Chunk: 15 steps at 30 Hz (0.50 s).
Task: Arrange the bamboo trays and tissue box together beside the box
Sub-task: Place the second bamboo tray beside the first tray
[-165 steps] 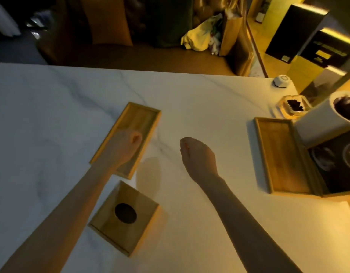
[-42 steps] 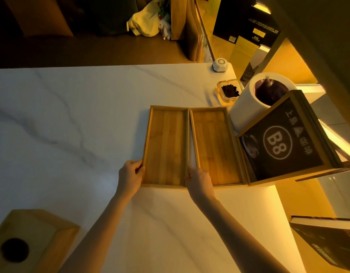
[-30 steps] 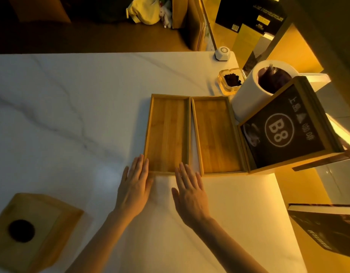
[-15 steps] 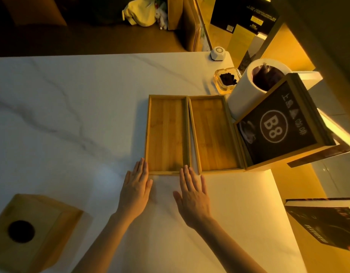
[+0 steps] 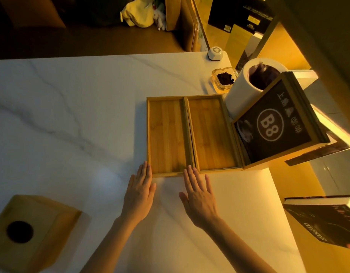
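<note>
Two empty bamboo trays lie side by side on the white marble table, long edges touching: the left tray [image 5: 166, 134] and the right tray [image 5: 211, 133]. The right tray sits against a wooden box [image 5: 272, 125] with a black "B8" face. My left hand [image 5: 139, 192] and my right hand [image 5: 198, 196] rest flat on the table, fingers spread, fingertips touching the left tray's near edge. Neither hand holds anything. The bamboo tissue box [image 5: 30, 231], with a round dark hole on top, stands far off at the bottom left.
A white cylindrical bin [image 5: 243, 89] stands behind the B8 box. Near the far right corner are a glass ashtray [image 5: 224, 78] and a small white device [image 5: 215, 53]. A dark book [image 5: 325, 219] lies beyond the table's right edge. The table [image 5: 71, 115] stretches wide to the left.
Both hands let go of the left tray's near corners and flattened on the table, fingertips against its near edge. Over the last half second the hands and trays barely move.
</note>
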Each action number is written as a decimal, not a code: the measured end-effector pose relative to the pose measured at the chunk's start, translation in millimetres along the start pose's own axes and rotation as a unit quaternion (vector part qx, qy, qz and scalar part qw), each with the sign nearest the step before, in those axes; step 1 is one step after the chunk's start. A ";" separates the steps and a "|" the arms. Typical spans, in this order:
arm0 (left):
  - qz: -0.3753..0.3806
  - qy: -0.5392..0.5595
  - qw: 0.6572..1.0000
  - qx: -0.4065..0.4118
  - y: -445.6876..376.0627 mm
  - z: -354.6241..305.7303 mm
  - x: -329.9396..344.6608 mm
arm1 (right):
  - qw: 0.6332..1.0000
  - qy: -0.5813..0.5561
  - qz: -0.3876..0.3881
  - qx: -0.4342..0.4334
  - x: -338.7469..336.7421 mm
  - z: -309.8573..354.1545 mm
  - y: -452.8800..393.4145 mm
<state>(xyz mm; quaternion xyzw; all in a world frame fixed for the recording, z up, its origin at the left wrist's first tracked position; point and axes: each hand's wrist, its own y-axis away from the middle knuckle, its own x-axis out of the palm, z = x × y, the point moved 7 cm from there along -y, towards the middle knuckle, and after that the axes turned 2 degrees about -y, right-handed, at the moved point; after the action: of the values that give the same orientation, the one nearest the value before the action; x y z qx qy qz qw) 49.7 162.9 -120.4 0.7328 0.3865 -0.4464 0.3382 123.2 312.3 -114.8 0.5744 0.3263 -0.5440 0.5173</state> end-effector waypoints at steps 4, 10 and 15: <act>0.000 0.005 1.000 -0.001 0.3 -3.6 0.0 | 1.000 0.003 -0.006 -0.005 1.4 -2.9 0.1; 0.006 0.024 1.000 -0.001 0.3 -6.2 -2.2 | 1.000 0.012 -0.015 -0.003 2.7 -3.1 0.3; 0.008 0.028 1.000 0.011 0.2 -6.0 -2.7 | 1.000 0.006 -0.023 -0.007 0.0 -1.9 1.0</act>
<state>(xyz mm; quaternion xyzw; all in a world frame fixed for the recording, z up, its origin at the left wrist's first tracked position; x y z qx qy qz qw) 51.4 167.1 -115.6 0.7518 0.3844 -0.4275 0.3227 124.7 313.8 -114.8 0.5662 0.3464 -0.5502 0.5066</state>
